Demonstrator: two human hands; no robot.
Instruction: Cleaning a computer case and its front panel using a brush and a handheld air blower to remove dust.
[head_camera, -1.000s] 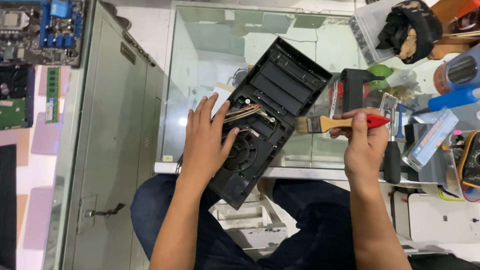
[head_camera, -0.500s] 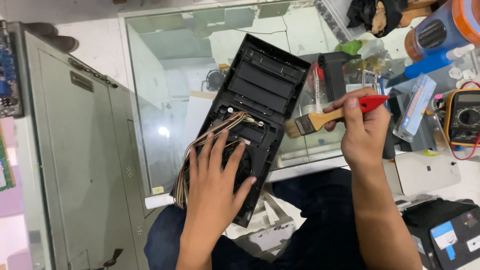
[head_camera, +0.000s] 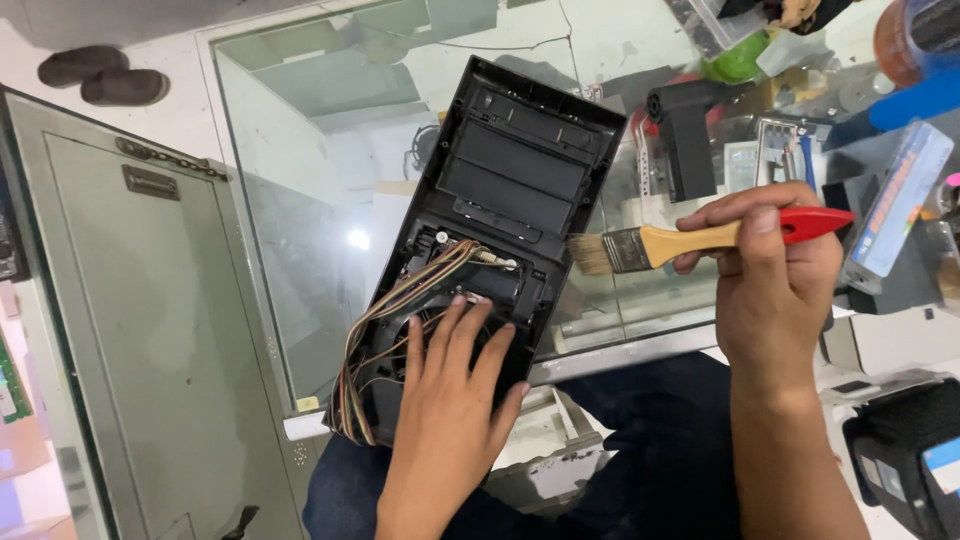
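A black plastic panel (head_camera: 500, 230) carries a bundle of thin wires (head_camera: 385, 320) in brown, orange, yellow and white. The paintbrush (head_camera: 690, 243) has pale tan bristles, a silver metal band, a light wooden handle and a bright red tip. The cabinet (head_camera: 130, 330) alongside is dull grey-green. The tabletop (head_camera: 300, 200) is clear, green-tinted glass.

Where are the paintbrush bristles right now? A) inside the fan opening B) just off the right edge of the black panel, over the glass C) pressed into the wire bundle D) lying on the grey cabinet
B: the right hand holds the paintbrush with its bristles beside the black panel, over the glass tabletop, while the left hand lies flat on the panel's lower end.
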